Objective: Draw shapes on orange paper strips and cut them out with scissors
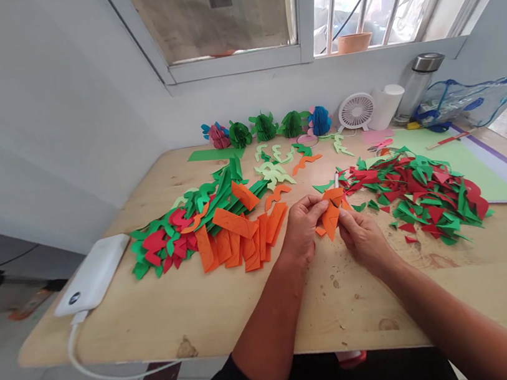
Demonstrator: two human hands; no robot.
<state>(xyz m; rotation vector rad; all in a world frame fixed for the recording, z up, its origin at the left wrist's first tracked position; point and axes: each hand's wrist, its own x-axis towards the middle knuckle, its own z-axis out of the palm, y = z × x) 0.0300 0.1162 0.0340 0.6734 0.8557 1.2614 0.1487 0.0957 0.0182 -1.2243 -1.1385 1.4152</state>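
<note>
Both my hands are close together over the middle of the table, around a piece of orange paper [331, 217] with cut edges. My left hand [304, 224] pinches its left side between thumb and fingers. My right hand [362, 234] is closed at the paper's lower right edge; whether it also holds a cutting tool is hidden. Just behind the paper, a slim grey-white stick-like thing [336, 179] points away from me. To the left lie several orange paper rectangles [232, 237] with drawn curves, beside green paper strips [230, 196] and red cut-outs [157, 244].
A heap of red and green paper scraps [423, 191] lies to the right. Honeycomb paper figures [266, 126] line the wall, near a small white fan [356, 111] and a bottle [418, 88]. A white power bank [93, 274] with a cable sits at the left edge.
</note>
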